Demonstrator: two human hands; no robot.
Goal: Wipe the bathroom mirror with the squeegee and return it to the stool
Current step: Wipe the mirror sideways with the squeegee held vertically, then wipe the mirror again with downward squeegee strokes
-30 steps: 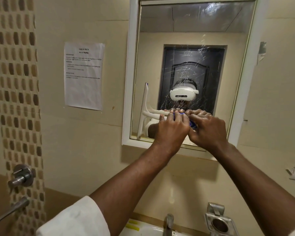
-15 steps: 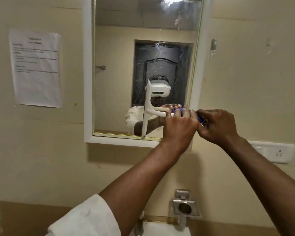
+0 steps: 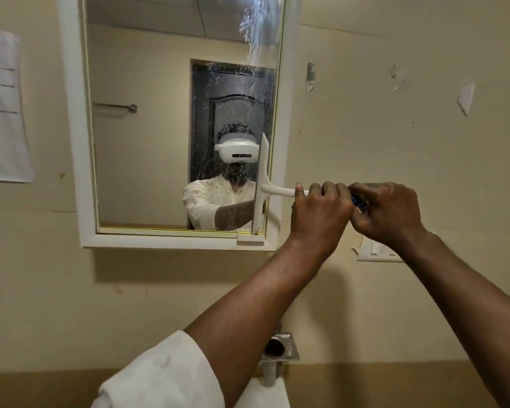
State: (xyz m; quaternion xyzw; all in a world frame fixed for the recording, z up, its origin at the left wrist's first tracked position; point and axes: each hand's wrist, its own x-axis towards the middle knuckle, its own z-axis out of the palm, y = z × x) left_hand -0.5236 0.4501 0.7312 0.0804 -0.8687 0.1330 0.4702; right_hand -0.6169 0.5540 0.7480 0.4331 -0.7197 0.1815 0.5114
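Cream bathroom wall w/ a white-framed mirror (image 3: 171, 128), streaks showing top right. Both hands gripped the squeegee (image 3: 262, 184) handle, fingers curled tight round it: left hand (image 3: 318, 216) nearer the blade, right hand (image 3: 390, 212) behind on the blue end. Handle ran level, pointing left from the fingers; white blade stood upright, touching glass at the mirror's right edge, low down. Stool not visible.

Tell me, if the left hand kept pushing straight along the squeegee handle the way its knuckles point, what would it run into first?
Probably the mirror's white frame: the left hand points leftward along the squeegee, whose blade already stands at the glass's right edge. Depth is unclear, so it might pass just in front.
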